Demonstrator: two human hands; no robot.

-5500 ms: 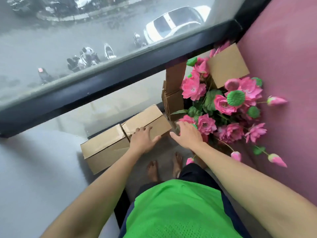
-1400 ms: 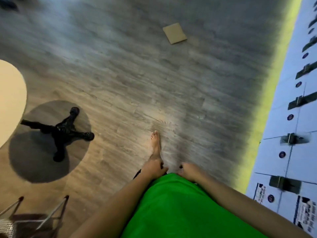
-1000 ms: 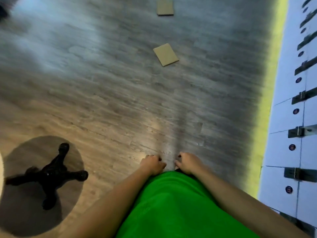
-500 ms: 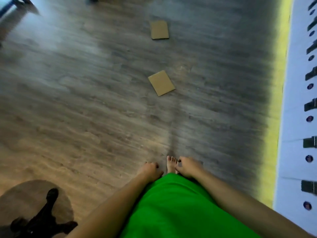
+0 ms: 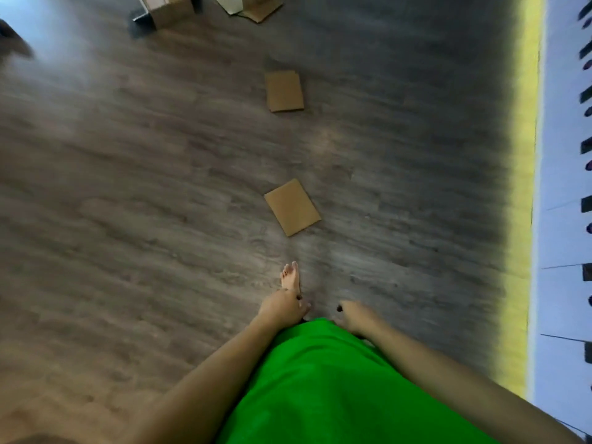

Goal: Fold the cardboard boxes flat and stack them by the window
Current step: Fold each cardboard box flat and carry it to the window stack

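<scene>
Both hands hang low in front of the green shirt (image 5: 336, 386), and neither grip holds anything. The left hand (image 5: 282, 307) sits just above the shirt's upper edge, its fingers loosely curled inward with nothing between them; it touches no cardboard. The right hand (image 5: 354, 317) is beside it, a small gap apart, fingers likewise bent loosely toward the palm and empty, though motion blur softens the fingertips of both hands, so how tightly they curl cannot be told exactly. A bare foot (image 5: 291, 277) shows on the floor just beyond the left hand. The task's things lie ahead on the grey wood-grain floor (image 5: 144, 203): a flattened cardboard piece (image 5: 292, 207) rests closest, turned at an angle, well apart from the hands and a short way past the foot. A second flat cardboard piece (image 5: 284, 91) lies farther on, roughly in line with the first and squarer to the view. At the top edge, a cardboard box (image 5: 169, 8) that stands unfolded sits on the floor, with more loose flattened cardboard (image 5: 253, 9) just to its right, partly cut off by the frame. Along the right side runs a yellow strip (image 5: 525, 187) bordering a white panelled wall (image 5: 560, 235) with dark fittings, blurred.
</scene>
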